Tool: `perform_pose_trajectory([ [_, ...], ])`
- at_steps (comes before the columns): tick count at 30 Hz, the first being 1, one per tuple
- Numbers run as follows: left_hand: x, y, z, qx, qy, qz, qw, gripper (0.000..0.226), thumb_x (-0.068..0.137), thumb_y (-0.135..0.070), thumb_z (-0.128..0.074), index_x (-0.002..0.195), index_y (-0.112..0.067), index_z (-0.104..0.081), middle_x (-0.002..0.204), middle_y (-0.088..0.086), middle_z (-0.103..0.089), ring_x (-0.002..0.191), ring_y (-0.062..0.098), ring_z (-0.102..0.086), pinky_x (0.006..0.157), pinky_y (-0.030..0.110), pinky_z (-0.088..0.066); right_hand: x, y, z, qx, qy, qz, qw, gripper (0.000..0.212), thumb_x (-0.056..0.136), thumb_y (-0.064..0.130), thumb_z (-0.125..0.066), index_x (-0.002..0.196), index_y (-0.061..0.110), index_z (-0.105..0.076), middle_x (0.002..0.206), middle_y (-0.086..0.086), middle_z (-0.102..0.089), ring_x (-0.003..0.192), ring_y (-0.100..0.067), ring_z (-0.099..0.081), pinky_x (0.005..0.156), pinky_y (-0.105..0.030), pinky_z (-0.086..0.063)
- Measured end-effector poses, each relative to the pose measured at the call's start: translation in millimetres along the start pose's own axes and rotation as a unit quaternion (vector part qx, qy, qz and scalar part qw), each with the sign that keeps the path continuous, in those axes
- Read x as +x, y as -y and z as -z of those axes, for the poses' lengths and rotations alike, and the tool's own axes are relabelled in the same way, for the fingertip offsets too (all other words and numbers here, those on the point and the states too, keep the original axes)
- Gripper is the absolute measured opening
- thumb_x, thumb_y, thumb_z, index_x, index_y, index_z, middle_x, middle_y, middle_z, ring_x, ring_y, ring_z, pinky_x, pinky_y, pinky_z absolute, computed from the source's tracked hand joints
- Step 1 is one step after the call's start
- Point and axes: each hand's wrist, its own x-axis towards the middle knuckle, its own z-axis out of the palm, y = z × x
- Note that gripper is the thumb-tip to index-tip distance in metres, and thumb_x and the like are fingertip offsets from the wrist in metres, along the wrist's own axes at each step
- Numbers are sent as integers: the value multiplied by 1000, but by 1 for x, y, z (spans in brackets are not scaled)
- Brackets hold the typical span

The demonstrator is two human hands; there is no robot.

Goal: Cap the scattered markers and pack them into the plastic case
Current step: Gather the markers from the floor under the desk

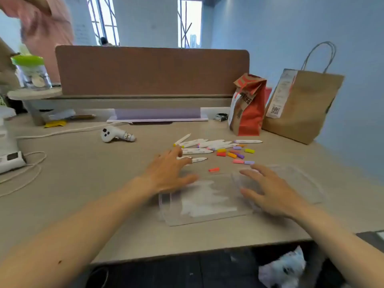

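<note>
Markers [207, 145] and loose caps [234, 154] lie on the worktop [83, 173] beyond the plastic case [207, 204]; my left hand [168, 173] and right hand [268, 192] hover, fingers [259, 169] spread and empty, so capping likely starts by pinching one.

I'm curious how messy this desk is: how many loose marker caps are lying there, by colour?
Yellow caps: 2
Red caps: 2
Orange caps: 2
Purple caps: 3
Pink caps: 2, one blurred
Total: 11

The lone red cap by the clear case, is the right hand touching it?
Apart. The head view shows bare desk between the red cap and the right hand.
</note>
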Motion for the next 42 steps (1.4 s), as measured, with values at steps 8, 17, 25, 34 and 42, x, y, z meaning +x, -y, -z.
perform_pose_trajectory([
  [8, -95, -4, -1, -25, 84, -2, 996, 54, 95, -60, -40, 142, -34, -44, 143, -4, -43, 123, 25, -52, 100, 43, -44, -72, 43, -21, 1, 27, -31, 999, 53, 100, 52, -39, 149, 32, -35, 156, -2, -34, 142, -22, -33, 113, -39, -31],
  [17, -113, 38, 15, 2, 78, 32, 996, 41, 98, -53, -41, 129, -32, -57, 129, -5, -55, 109, 19, -58, 89, 36, -47, -70, 103, -26, -19, 50, -7, 999, 52, 101, 50, -38, 147, 27, -40, 151, -8, -39, 132, -29, -45, 106, -42, -40],
  [25, -55, 55, 18, 14, 5, 68, 998, 39, 87, -63, -52, 90, -27, -65, 101, -4, -59, 89, 20, -58, 74, 33, -46, -20, 91, 11, -42, 74, 13, 996, 48, 96, 50, -50, 141, 34, -48, 148, 4, -47, 130, -20, -48, 105, -40, -41],
  [34, -9, 50, 16, -19, 106, 128, 986, 81, 69, -76, -58, 136, -33, -43, 131, 1, -50, 116, 26, -53, 97, 41, -47, 2, 3, 39, -47, 23, -72, 996, 40, 91, 50, -59, 125, 29, -64, 127, 4, -62, 107, -15, -55, 90, -33, -46],
  [42, 14, 34, 7, -84, 171, 160, 968, 119, 53, -93, -53, 151, -44, -6, 158, 8, -22, 140, 35, -35, 113, 48, -33, 23, -31, 52, -40, 15, -80, 996, 50, 85, 52, -66, 128, 26, -62, 126, 3, -62, 105, -13, -55, 89, -29, -45],
])
